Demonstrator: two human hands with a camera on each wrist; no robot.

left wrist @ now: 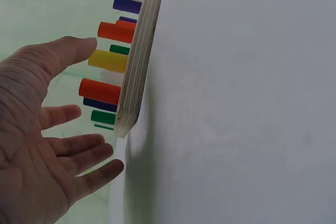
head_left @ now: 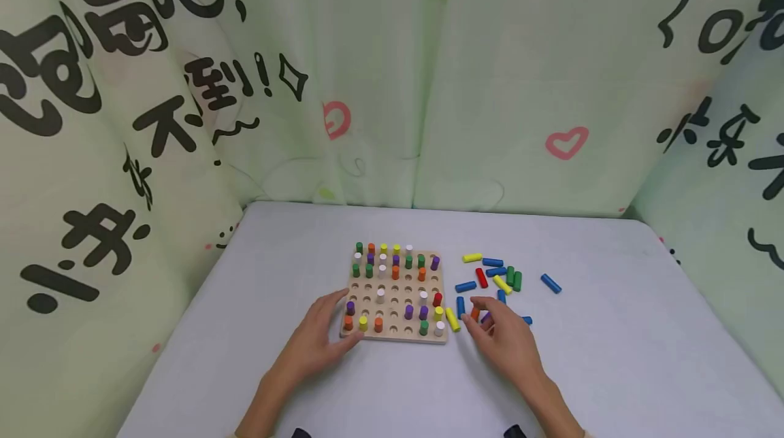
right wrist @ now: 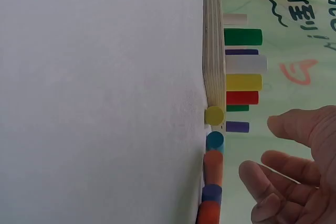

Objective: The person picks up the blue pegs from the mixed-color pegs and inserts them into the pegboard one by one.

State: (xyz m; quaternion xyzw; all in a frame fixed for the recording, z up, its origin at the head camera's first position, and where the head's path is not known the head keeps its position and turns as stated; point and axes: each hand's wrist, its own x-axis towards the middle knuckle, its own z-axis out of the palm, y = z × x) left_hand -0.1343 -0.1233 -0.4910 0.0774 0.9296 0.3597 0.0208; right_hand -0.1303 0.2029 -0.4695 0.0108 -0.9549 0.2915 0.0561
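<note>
A wooden pegboard (head_left: 401,339) stands on the table with coloured pegs upright in some of its holes; rows of holes in the middle are mostly bare. My left hand (head_left: 318,332) is spread at the board's left side, thumb by the front left corner near a yellow peg (left wrist: 107,61). Nothing is held in it. To the right of the board, my right hand (head_left: 507,343) hovers over loose pegs, its thumb and fingers apart around an orange peg (head_left: 475,314). In the right wrist view, that orange peg (right wrist: 213,167) lies on the table below the fingers.
Loose pegs lie scattered right of the board: a yellow peg (head_left: 452,319) close to its edge, several blue ones, a red peg (head_left: 481,278) and green ones (head_left: 517,281). One blue peg (head_left: 550,283) lies farthest right. A printed curtain (head_left: 380,84) hangs behind the white table (head_left: 612,343).
</note>
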